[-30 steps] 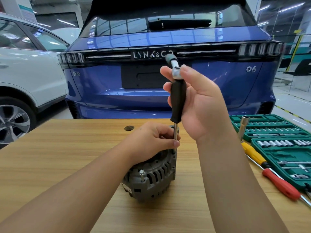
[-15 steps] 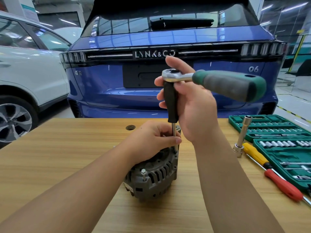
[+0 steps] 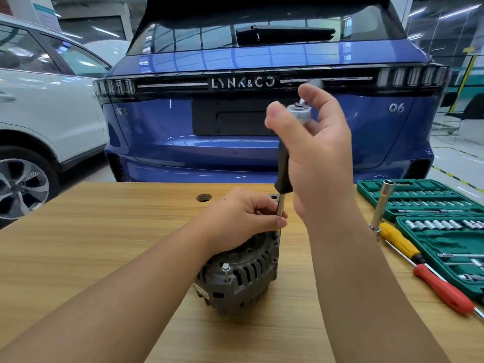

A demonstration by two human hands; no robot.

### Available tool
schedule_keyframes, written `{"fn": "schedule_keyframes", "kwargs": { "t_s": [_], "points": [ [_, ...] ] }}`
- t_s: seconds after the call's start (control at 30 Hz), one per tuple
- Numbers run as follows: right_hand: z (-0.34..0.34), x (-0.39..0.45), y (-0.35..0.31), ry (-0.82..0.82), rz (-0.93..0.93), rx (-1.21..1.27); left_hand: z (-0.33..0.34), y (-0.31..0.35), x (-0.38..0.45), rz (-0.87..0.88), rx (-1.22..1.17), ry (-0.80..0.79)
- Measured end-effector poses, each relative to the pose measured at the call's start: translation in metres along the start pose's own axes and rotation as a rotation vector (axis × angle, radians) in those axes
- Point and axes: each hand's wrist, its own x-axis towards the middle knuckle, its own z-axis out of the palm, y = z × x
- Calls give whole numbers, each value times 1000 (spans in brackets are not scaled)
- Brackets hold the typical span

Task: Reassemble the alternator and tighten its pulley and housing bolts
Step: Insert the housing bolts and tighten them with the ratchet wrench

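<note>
— Alternator (image 3: pixel 241 279) first: where do we have it?
— On the wooden table (image 3: pixel 91 244), near the middle, grey ribbed housing toward us. One bolt (image 3: pixel 226 269) stands up out of the housing on our near side.
— And our left hand (image 3: pixel 243 218)?
— It rests on top of the alternator, fingers curled, pinching the metal shaft of the driver (image 3: pixel 283 166) just above the housing.
— So the driver is upright?
— Nearly; its black handle rises from the shaft, leaning slightly right toward the top.
— Our right hand (image 3: pixel 322 153)?
— It's up at the driver's top end, thumb and fingers curled loosely around a blurred silver ratchet head (image 3: pixel 298 111) sitting there. We cannot tell how firmly it grips.
— What lies further out?
— To the right, a yellow screwdriver (image 3: pixel 400 243) and a red one (image 3: pixel 445 292) on the table, a long socket (image 3: pixel 381 205) standing beside them, and a green socket case (image 3: pixel 429 203) open at the edge.
— Behind the table?
— A blue car (image 3: pixel 235 140), tailgate raised, and a white car (image 3: pixel 39 100) to the left.
</note>
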Motion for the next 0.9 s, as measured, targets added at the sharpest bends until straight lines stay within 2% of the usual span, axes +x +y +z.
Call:
{"fn": "schedule_keyframes", "kwargs": {
  "t_s": [0.1,0.2,0.33,0.4,0.57,0.73,0.9],
  "points": [
    [-2,3,0,-40,140,337,1,0,2,-23,10,-1],
    [6,0,8,22,123,431,1,0,2,-21,16,-1],
    [-1,3,6,-158,221,529,0,-1,0,-12,-24,3],
    [-6,5,5,-245,200,497,0,-1,0,-14,-27,-2],
    [-8,1,14,-296,-49,104,0,-2,1,-22,-21,2],
    [-10,6,17,-403,188,410,1,-2,0,-4,-10,43],
    [-8,10,20,-338,262,314,1,-3,0,1,-7,52]
  ]
}}
